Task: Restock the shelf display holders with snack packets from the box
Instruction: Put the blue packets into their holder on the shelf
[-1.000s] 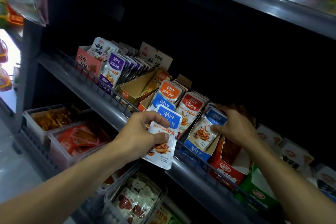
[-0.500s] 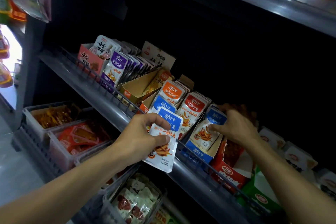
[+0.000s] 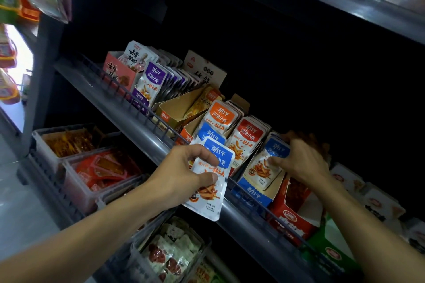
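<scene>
My left hand (image 3: 181,177) grips a small stack of blue-topped snack packets (image 3: 210,190) in front of the shelf rail. To the right, my right hand (image 3: 301,161) curls its fingers and thumb over the blue-topped packets (image 3: 262,170) standing in the blue display holder (image 3: 251,193). Left of that holder stand rows of red-topped packets (image 3: 247,138) and orange-topped packets (image 3: 220,117). A nearly empty cardboard holder (image 3: 177,105) with one yellow packet sits further left.
A wire rail (image 3: 161,122) runs along the grey shelf edge (image 3: 147,142). Purple-topped packets (image 3: 151,82) and a pink box (image 3: 117,71) stand at the left. Clear bins (image 3: 92,181) of snacks fill the lower shelf. Red and green boxes (image 3: 296,225) sit right of the blue holder.
Both hands stay almost where they were. My right hand has settled slightly lower onto the packets in the blue holder; the left keeps its stack.
</scene>
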